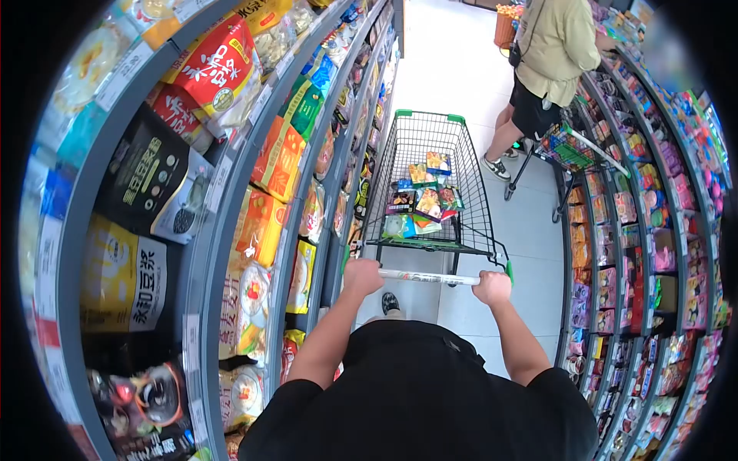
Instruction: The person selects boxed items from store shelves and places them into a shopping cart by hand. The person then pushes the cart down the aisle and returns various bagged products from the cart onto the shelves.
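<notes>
Pale tiled floor [526, 238]; black wire-mesh cart [430, 246]; left hand [363, 276], right hand [492, 287] curled round tubular handlebar [427, 277].

one handle [427, 277] is being held by two hands, the left hand [363, 276] and the right hand [493, 288]. in the one cart [456, 119], at least six packs [428, 203] are being carried, but some are being partly covered by others. one other cart [596, 148] and one other person [557, 46] are being seen up ahead. two long racks [206, 323] are being shown, one on each side, with too many goods [277, 157] to count.

Blk wire cart [470, 192], pt. full
</notes>
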`<action>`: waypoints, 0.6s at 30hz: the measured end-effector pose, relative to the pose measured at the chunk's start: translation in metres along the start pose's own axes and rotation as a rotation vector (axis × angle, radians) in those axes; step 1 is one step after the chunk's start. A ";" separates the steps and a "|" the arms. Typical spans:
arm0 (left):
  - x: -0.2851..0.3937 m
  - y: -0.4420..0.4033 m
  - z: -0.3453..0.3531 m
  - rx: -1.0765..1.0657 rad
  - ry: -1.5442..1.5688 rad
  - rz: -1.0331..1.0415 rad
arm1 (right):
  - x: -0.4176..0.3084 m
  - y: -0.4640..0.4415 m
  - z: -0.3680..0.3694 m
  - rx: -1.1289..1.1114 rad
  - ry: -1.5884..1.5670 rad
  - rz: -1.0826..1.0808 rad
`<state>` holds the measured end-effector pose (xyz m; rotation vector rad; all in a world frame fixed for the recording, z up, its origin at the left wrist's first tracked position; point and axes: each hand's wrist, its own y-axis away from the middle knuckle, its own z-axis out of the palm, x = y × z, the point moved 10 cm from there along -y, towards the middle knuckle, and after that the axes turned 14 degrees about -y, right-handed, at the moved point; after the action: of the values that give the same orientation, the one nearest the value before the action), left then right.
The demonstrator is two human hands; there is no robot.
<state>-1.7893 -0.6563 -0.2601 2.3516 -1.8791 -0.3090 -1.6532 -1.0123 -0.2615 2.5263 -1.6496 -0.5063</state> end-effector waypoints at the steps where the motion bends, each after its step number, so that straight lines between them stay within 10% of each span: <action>1: 0.002 0.014 0.001 0.003 -0.009 0.005 | 0.001 0.015 0.005 0.005 -0.008 0.004; 18: 0.083 0.280 0.057 -0.063 -0.064 -0.077 | 0.035 0.285 0.070 0.009 -0.034 -0.052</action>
<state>-2.0504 -0.7981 -0.2620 2.4033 -1.7805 -0.4497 -1.9123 -1.1544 -0.2655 2.5870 -1.6038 -0.5505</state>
